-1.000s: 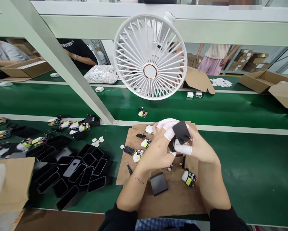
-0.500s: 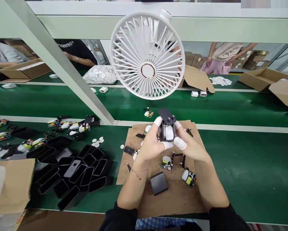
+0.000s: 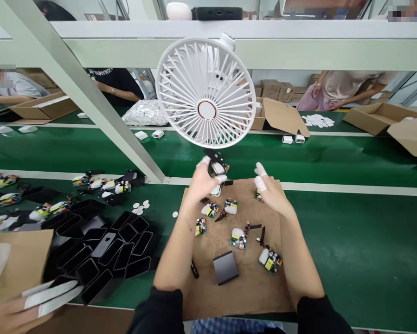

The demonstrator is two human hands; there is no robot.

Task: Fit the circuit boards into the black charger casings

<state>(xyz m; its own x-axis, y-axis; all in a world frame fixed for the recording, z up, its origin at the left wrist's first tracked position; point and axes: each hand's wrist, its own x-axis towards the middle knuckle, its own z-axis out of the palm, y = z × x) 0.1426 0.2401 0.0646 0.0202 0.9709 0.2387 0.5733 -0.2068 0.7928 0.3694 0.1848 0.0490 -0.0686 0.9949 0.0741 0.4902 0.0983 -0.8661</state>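
A green conveyor belt runs across the frame under a pale metal frame, and a white fan hangs at top centre, blocking much of what lies behind it. At lower centre a brown cardboard mat lies on the green bench. Just above the mat's far edge, the left hand is closed around a small black-and-white assembled unit; its fingertips wear white cots, and they cover enough of the piece that its shape is hard to read. The right hand hovers near it with fingers loosely spread, holding nothing. On the mat, small circuit boards lie scattered around a dark grey casing. At lower left, a heap of empty black shells sits on the bench. In the bottom left corner another person's hand is cut off by the frame edge. People beyond the belt show only as torsos and arms.
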